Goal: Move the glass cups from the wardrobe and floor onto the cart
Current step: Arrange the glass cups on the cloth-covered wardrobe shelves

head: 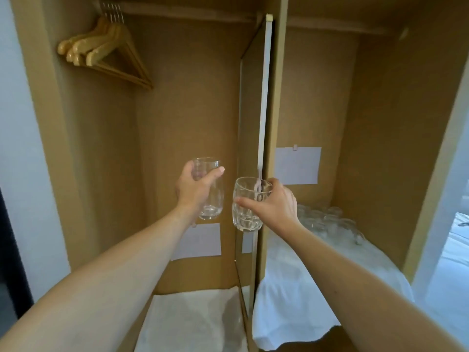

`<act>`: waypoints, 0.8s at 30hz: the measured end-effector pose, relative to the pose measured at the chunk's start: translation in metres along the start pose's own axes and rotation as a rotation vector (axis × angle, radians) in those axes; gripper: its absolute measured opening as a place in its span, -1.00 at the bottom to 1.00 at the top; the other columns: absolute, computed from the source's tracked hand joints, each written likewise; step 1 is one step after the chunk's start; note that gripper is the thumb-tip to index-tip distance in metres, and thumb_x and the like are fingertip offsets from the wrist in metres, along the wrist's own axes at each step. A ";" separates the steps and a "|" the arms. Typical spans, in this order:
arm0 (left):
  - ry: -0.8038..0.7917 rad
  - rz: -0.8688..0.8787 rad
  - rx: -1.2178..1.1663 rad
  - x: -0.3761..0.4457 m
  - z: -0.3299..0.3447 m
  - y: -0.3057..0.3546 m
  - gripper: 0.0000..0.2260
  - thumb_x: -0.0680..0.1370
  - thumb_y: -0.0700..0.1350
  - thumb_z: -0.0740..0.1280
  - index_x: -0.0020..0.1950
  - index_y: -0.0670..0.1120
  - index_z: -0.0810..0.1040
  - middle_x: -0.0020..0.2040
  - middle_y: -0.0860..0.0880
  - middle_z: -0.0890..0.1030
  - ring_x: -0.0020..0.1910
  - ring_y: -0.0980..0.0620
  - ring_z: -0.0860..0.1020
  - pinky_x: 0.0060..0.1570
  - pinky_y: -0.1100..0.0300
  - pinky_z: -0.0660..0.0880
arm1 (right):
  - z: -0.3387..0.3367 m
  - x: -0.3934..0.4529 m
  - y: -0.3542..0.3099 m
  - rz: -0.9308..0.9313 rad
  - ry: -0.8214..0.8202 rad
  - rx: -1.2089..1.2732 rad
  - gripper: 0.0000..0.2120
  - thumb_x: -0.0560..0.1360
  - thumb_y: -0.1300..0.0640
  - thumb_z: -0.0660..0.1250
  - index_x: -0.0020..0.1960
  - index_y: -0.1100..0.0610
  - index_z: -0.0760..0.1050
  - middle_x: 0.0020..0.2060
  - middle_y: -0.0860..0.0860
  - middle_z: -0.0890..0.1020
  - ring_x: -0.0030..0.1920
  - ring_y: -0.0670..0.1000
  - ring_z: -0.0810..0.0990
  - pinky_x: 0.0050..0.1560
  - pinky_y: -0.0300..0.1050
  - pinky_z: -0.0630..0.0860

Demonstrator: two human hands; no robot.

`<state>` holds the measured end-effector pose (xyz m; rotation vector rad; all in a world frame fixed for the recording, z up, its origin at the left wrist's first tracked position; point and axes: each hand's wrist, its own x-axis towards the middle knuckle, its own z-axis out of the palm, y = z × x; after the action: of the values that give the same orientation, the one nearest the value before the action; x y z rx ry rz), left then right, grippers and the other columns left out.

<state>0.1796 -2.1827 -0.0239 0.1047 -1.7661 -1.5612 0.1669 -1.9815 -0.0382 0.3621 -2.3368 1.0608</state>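
Observation:
My left hand grips a tall clear glass cup in front of the left wardrobe compartment, fingers and thumb wrapped round its upper half. My right hand grips a shorter dimpled glass cup near its rim, just in front of the wooden divider. Both cups are upright and held in the air, close together. Several more glass cups stand on a white cloth in the right compartment, behind my right hand. No cart is in view.
The wooden wardrobe has wooden hangers on a rail at the upper left. White paper notes are stuck on the back panels. Another white cloth lies on the left compartment's floor. A bright opening shows at the far right.

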 end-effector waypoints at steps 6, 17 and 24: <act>-0.091 -0.010 -0.005 -0.045 0.069 0.012 -0.53 0.28 0.27 0.56 0.11 0.15 0.58 0.02 0.10 0.68 0.02 0.06 0.65 0.14 -0.07 0.59 | -0.064 -0.006 0.058 0.037 0.025 -0.018 0.14 0.06 -0.61 0.38 0.44 0.07 0.39 0.24 -0.05 0.60 0.30 0.04 0.52 0.21 -0.03 0.46; -0.238 -0.067 -0.022 -0.095 0.181 0.009 -0.32 0.23 0.30 0.57 0.25 0.03 0.53 0.15 -0.01 0.64 0.16 -0.01 0.61 0.24 -0.10 0.54 | -0.143 -0.002 0.156 0.163 0.044 -0.085 0.03 0.01 -0.58 0.39 0.26 0.08 0.47 0.09 -0.06 0.64 0.16 0.04 0.59 0.05 -0.06 0.53; -0.289 -0.105 -0.014 -0.084 0.235 -0.018 -0.34 0.25 0.29 0.56 0.25 0.02 0.53 0.14 0.07 0.63 0.15 0.05 0.60 0.14 0.07 0.55 | -0.154 0.021 0.210 0.278 0.116 -0.112 -0.03 0.03 -0.54 0.43 0.25 0.06 0.48 -0.05 -0.17 0.55 0.11 0.02 0.59 -0.06 -0.12 0.42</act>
<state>0.0955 -1.9515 -0.0703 -0.0385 -1.9982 -1.7334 0.1118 -1.7281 -0.0712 -0.0682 -2.3743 1.0396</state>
